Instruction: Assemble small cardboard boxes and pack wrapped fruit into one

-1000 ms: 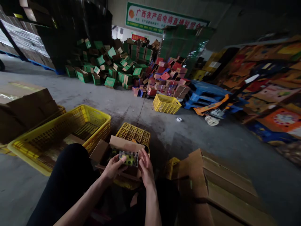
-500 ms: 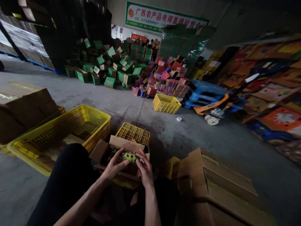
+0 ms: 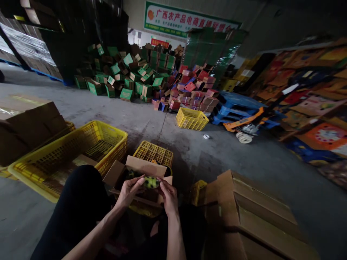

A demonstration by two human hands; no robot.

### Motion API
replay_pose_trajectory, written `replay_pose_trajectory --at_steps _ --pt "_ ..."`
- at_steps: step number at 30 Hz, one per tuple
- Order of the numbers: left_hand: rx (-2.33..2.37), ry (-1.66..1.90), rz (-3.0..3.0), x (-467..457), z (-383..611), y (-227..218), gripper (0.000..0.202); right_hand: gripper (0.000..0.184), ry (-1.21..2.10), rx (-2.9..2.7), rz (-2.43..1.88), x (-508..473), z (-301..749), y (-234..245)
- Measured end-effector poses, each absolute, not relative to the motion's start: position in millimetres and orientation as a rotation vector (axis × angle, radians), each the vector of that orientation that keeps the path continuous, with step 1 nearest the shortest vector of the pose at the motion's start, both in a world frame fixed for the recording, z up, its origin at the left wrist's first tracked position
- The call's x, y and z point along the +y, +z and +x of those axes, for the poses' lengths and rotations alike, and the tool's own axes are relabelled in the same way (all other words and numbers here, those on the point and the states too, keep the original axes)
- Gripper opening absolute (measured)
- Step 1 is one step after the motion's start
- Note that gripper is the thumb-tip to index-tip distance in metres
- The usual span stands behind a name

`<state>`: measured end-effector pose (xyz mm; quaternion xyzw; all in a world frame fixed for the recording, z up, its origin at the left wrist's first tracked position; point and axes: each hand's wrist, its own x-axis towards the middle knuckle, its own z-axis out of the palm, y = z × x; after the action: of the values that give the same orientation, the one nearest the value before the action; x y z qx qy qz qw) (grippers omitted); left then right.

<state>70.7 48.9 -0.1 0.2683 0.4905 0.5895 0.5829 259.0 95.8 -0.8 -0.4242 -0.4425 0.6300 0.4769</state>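
Hands (image 3: pixel 169 195) hold spotted packet (image 3: pixel 151 182) over box's (image 3: pixel 146 165) open top.

Heaped cartons (image 3: pixel 127 94), blue pallets (image 3: pixel 233 103) and a pallet jack (image 3: pixel 245 122) mark a warehouse.

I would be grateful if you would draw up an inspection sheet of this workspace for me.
Surface: grey floor, with darker patches.
Things in hand: a dark-spotted yellow-green item, held above an open carton; what exactly it is cannot be told.
Clutter: a large yellow crate on the left, brown cartons on the right, a small white object on the floor.
Hands: left hand grips the item's left end, right hand its right end.
Cables: nothing seen.
Surroundings: heaped green boxes and red boxes, blue pallets, an orange pallet jack; dim light.
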Motion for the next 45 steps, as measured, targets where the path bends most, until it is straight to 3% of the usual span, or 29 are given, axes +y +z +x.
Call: replay_pose_trajectory --at_steps 13,21,33,38,42,45 --pt "1.240 1.358 0.603 47.4 70.8 7.7 0.057 0.044 1.529 -1.163 -1.082 96.3 259.5 -6.4" --pt "1.260 1.327 0.533 50.2 68.3 6.6 0.059 0.046 1.351 -1.220 -1.059 99.7 263.1 2.4" --pt "1.301 1.206 0.568 48.0 69.3 16.6 0.067 0.042 1.486 -1.133 -1.018 97.0 254.9 4.6" --pt "1.169 1.296 0.774 49.1 68.2 21.3 0.057 0.048 1.486 -1.028 -1.086 97.2 253.9 3.2" --pt "1.012 1.336 0.729 50.6 73.4 20.5 0.078 0.049 1.522 -1.032 -1.081 95.7 251.0 3.6" --pt "1.016 1.321 0.749 49.6 75.8 19.3 0.070 0.046 1.540 -1.036 -1.060 95.3 250.0 2.5"
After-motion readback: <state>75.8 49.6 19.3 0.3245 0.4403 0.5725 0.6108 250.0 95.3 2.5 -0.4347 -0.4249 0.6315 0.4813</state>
